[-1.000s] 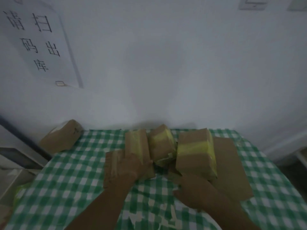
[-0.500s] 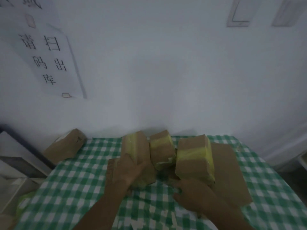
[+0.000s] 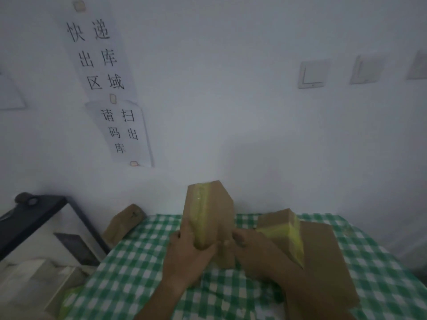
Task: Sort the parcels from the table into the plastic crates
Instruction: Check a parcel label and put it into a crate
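The taped parcel (image 3: 209, 218), judged stiff and light, was gripped low by both hands (image 3: 188, 252) (image 3: 250, 249), fingers curled round its sides.

— Where's everything sitting?
— Upright parcel (image 3: 209, 218) at frame centre, left hand (image 3: 187, 255) and right hand (image 3: 251, 250) flanking it. Taped parcel (image 3: 280, 232) right of it, flat parcel (image 3: 323, 262) further right.
— And upper left?
— Small box (image 3: 124, 221) at the worktop (image 3: 129, 269) corner, wall notices (image 3: 126, 132) above.

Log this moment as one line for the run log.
phase: lifting | left hand: grips taped parcel | right hand: grips same parcel | parcel: upright, above checked table | crates: not visible
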